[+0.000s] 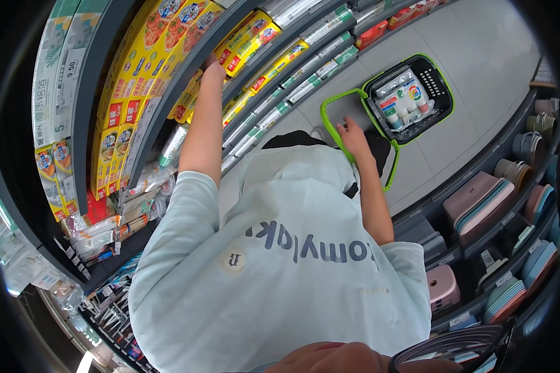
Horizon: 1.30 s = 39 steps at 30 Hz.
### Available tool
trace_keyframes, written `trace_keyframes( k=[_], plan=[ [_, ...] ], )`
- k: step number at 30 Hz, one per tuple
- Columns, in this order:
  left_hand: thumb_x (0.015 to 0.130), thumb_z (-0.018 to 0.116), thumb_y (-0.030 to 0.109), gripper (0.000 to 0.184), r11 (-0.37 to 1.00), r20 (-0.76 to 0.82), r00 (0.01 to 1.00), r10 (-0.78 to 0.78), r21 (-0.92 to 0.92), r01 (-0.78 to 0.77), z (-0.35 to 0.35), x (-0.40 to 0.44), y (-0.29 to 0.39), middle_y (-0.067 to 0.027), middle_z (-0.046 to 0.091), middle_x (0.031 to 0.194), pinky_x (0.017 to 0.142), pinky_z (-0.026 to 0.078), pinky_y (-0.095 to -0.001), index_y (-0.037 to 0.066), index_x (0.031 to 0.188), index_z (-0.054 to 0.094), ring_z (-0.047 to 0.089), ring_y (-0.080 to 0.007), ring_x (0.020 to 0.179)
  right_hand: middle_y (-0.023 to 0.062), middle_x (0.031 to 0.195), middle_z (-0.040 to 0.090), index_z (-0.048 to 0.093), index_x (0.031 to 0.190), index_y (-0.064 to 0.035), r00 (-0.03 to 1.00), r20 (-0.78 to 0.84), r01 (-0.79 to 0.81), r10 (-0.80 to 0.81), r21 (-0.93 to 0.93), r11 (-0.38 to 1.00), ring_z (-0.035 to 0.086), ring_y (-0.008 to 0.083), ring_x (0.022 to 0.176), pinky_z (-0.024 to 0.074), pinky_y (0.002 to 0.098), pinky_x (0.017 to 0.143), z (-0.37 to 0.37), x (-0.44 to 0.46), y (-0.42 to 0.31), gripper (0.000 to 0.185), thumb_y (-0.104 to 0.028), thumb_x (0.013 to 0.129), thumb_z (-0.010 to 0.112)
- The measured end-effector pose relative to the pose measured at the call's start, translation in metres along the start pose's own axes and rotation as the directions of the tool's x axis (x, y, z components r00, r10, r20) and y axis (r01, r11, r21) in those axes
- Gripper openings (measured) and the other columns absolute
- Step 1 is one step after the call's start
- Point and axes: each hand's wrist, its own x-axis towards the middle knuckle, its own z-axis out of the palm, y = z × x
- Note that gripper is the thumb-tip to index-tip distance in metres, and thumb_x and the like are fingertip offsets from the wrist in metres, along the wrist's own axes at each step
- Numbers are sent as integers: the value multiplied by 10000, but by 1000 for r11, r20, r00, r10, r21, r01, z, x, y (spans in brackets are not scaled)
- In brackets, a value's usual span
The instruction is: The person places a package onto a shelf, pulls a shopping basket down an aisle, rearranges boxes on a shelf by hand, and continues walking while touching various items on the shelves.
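My left arm stretches out to the shelf, and my left hand point(213, 68) is among yellow boxes point(250, 45) there. The shelf edge and boxes hide most of its fingers, so I cannot see whether it grips one. My right hand point(353, 138) has its fingers apart, with nothing in them. Beneath my right forearm passes the green handle point(331, 112) of a black shopping basket point(438, 81). Inside the basket lies a clear-wrapped pack point(404, 102) of bottles or jars with coloured labels.
Tall yellow boxes point(140, 93) fill the upper left shelf, beside grey-green boxes point(53, 93). Bagged goods point(96, 233) hang lower left. Along the right, shelves hold pink containers point(473, 196) and stacked tubs point(529, 146). Grey tiled floor point(479, 37) runs between the shelves.
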Motion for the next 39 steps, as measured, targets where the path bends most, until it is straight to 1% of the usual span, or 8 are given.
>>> trace_keyframes(
  k=[14, 22, 25, 27, 30, 33, 37, 39],
  plan=[
    [1000, 583, 375, 631, 971, -167, 958, -233, 21, 240, -1, -8, -2, -49, 424, 1512, 1142, 339, -372, 124, 1524, 337, 439, -192, 1349, 306, 1234, 623, 532, 1356, 5, 997, 63, -35, 37, -32, 999, 587, 446, 1183, 465, 458, 1003, -13, 10, -4, 514, -313, 955, 590],
    [968, 620, 455, 751, 947, -70, 953, -296, -153, 282, 0, -5, 2, -13, 336, 1578, 1163, 298, -355, 167, 1566, 270, 370, -158, 1393, 290, 1197, 646, 542, 1350, -5, 997, 70, -9, 14, -74, 997, 611, 428, 1152, 478, 443, 981, -26, 15, -9, 490, -307, 966, 569],
    [973, 613, 455, 729, 951, -101, 946, -309, -46, 306, -1, -13, 6, -8, 331, 1581, 1161, 298, -341, 173, 1557, 281, 365, -150, 1394, 275, 1180, 659, 540, 1349, -9, 997, 75, -5, 12, -93, 996, 626, 412, 1129, 485, 426, 963, -33, 14, -11, 484, -313, 973, 564],
    [984, 611, 427, 696, 946, -42, 957, -286, -171, 275, -4, -17, 0, -9, 328, 1575, 1160, 304, -338, 182, 1549, 285, 361, -156, 1393, 264, 1170, 667, 536, 1350, -13, 997, 79, 1, 9, -123, 992, 637, 401, 1113, 490, 412, 950, -36, 13, -10, 481, -319, 980, 558],
    [995, 612, 377, 657, 942, -1, 967, -253, -229, 247, -4, -15, -5, -9, 346, 1554, 1152, 317, -342, 190, 1539, 295, 374, -159, 1378, 260, 1199, 658, 550, 1340, -17, 997, 79, 3, 9, -148, 989, 624, 405, 1140, 482, 411, 967, -40, 13, -8, 475, -328, 982, 553],
    [968, 651, 376, 676, 928, -18, 952, -304, -233, 292, -2, -8, -12, -9, 383, 1532, 1133, 336, -326, 171, 1525, 327, 402, -153, 1350, 267, 1228, 643, 562, 1330, -14, 997, 75, -18, 29, -142, 990, 606, 413, 1167, 471, 409, 988, -45, 10, -8, 471, -336, 986, 544],
    [928, 710, 374, 704, 907, -31, 930, -367, -235, 350, 0, -5, -17, -10, 440, 1500, 1103, 365, -302, 142, 1502, 376, 443, -146, 1308, 279, 1153, 666, 568, 1310, 3, 998, 35, 54, -49, -161, 986, 637, 411, 1104, 491, 427, 943, -46, 15, 8, 455, -312, 981, 547],
    [927, 711, 376, 699, 858, 2, 933, -360, -391, 332, -1, -11, -15, 3, 450, 1482, 1096, 373, -303, 153, 1501, 380, 448, -132, 1297, 279, 1150, 667, 571, 1304, 6, 996, 33, 91, -87, -170, 981, 639, 411, 1099, 492, 427, 938, -46, 18, 14, 454, -315, 984, 544]
  ],
)
